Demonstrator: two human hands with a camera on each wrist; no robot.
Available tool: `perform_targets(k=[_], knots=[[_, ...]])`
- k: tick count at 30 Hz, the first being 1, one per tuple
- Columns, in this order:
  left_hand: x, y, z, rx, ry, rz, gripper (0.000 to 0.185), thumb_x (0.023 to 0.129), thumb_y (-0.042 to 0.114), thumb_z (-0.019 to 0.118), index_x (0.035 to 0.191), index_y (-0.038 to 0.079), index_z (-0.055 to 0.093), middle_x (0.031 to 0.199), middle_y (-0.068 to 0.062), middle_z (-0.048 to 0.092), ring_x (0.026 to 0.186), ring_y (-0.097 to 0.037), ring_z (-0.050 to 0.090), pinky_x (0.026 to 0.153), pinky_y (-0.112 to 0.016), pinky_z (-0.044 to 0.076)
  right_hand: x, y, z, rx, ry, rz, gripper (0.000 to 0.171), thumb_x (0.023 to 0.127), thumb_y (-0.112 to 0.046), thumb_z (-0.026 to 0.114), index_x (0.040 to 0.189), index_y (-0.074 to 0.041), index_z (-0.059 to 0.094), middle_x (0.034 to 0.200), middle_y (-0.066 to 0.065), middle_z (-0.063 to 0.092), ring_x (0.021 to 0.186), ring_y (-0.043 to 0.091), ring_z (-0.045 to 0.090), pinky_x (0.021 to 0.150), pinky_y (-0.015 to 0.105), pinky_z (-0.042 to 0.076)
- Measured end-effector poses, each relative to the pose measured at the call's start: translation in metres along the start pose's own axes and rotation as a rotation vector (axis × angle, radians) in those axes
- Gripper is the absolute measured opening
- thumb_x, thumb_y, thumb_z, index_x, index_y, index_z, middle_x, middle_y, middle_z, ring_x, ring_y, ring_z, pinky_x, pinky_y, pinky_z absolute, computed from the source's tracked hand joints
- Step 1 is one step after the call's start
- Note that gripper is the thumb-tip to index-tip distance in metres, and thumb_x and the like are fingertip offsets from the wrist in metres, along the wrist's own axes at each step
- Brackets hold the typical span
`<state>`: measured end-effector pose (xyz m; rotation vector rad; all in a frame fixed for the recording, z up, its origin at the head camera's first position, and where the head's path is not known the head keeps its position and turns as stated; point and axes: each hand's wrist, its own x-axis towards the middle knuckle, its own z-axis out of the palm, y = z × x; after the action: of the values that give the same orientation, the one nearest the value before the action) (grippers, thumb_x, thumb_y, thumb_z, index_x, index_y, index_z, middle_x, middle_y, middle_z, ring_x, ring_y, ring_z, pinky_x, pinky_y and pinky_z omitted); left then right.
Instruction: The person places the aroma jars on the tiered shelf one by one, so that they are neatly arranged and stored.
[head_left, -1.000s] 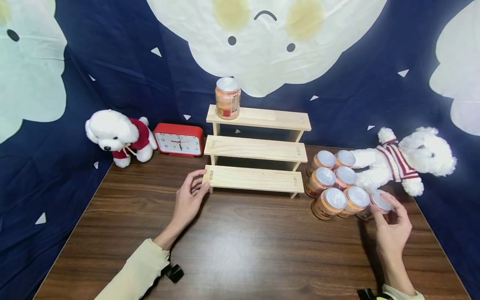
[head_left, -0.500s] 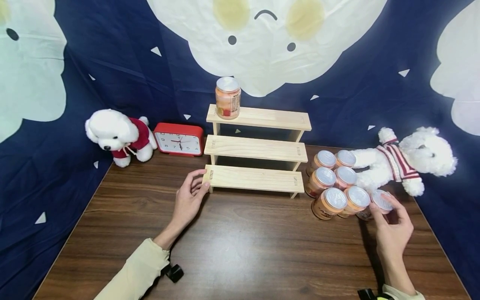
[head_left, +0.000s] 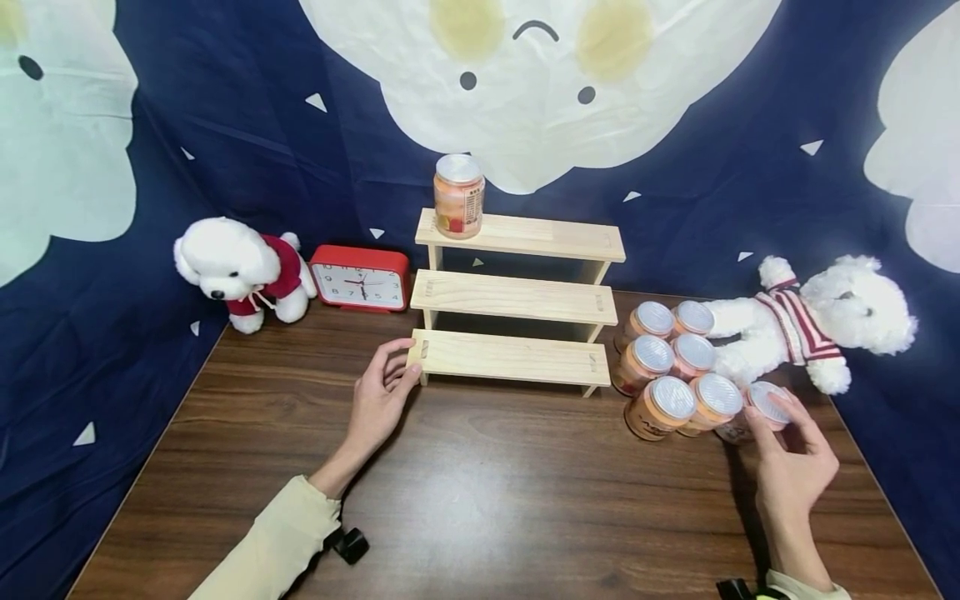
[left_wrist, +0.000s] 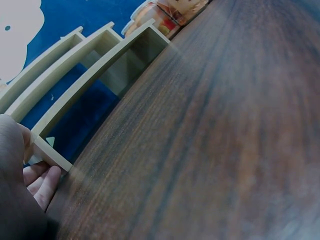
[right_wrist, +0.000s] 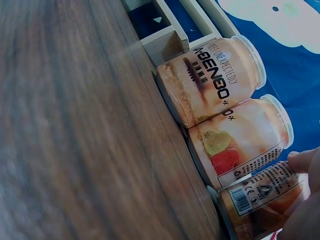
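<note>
A three-step wooden shelf (head_left: pixel 517 296) stands at the back of the brown table (head_left: pixel 480 492). My left hand (head_left: pixel 408 360) grips the left end of its lowest step, thumb on top and fingers against the end; in the left wrist view its fingers (left_wrist: pixel 42 180) touch the shelf (left_wrist: pixel 90 75) at its leg. One orange can (head_left: pixel 458 196) stands on the top step. Several more cans (head_left: pixel 660 367) are clustered at the right. My right hand (head_left: pixel 771 410) holds the nearest right can (head_left: pixel 767 398); the right wrist view shows a fingertip (right_wrist: pixel 305 161) on that can (right_wrist: pixel 265 200).
A white plush dog in a striped jumper (head_left: pixel 817 325) lies just behind the cans. Another plush dog in red (head_left: pixel 236 271) and a red clock (head_left: pixel 362 279) sit at the back left. A blue cloth backdrop (head_left: pixel 225 125) hangs behind the table.
My right hand has shifted slightly right and nearer on the can. The left hand and the shelf have not moved.
</note>
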<state>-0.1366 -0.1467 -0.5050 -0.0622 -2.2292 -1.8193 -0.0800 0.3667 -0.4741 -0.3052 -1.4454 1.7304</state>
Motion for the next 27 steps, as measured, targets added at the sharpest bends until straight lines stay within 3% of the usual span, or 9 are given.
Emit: perform_targets(k=[5, 10, 14, 20, 27], knots=[[0.001, 0.001, 0.000, -0.007, -0.005, -0.011, 0.038, 0.106, 0.008, 0.075, 0.144, 0.006, 0.067, 0.124, -0.024, 0.079, 0.108, -0.014, 0.074, 0.090, -0.016, 0.062, 0.001, -0.001, 0.000, 0.122, 0.017, -0.048, 0.036, 0.080, 0.034, 0.075, 0.115, 0.028, 0.070, 0.125, 0.022, 0.078, 0.118, 0.028, 0.071, 0.091, 0.022, 0.062], [0.001, 0.004, -0.001, -0.017, -0.018, -0.047, 0.039, 0.108, 0.008, 0.074, 0.146, 0.006, 0.066, 0.126, -0.023, 0.078, 0.111, -0.020, 0.074, 0.091, -0.015, 0.061, 0.003, -0.004, -0.001, 0.171, 0.043, -0.083, 0.035, 0.076, 0.033, 0.078, 0.111, 0.027, 0.072, 0.122, 0.023, 0.079, 0.115, 0.029, 0.073, 0.089, 0.022, 0.062], [0.000, 0.004, -0.001, -0.029, -0.018, -0.054, 0.038, 0.108, 0.008, 0.074, 0.146, 0.007, 0.067, 0.126, -0.023, 0.078, 0.111, -0.020, 0.074, 0.091, -0.014, 0.061, 0.005, -0.009, 0.001, 0.187, 0.061, -0.112, 0.035, 0.074, 0.034, 0.079, 0.107, 0.029, 0.070, 0.119, 0.026, 0.079, 0.111, 0.030, 0.074, 0.086, 0.022, 0.063], [0.000, 0.003, 0.000, -0.028, -0.022, -0.054, 0.039, 0.108, 0.007, 0.074, 0.146, 0.007, 0.066, 0.126, -0.023, 0.078, 0.108, -0.009, 0.073, 0.092, -0.015, 0.061, 0.009, -0.020, 0.000, 0.164, 0.071, -0.191, 0.037, 0.070, 0.034, 0.080, 0.105, 0.033, 0.068, 0.120, 0.030, 0.078, 0.102, 0.027, 0.076, 0.081, 0.020, 0.065], [0.000, 0.004, -0.001, -0.018, -0.016, -0.057, 0.042, 0.106, 0.005, 0.075, 0.146, 0.006, 0.065, 0.125, -0.024, 0.078, 0.107, -0.008, 0.073, 0.091, -0.016, 0.062, 0.008, -0.041, 0.010, 0.196, 0.077, -0.220, 0.040, 0.068, 0.033, 0.080, 0.105, 0.033, 0.067, 0.118, 0.029, 0.078, 0.100, 0.028, 0.076, 0.083, 0.022, 0.064]])
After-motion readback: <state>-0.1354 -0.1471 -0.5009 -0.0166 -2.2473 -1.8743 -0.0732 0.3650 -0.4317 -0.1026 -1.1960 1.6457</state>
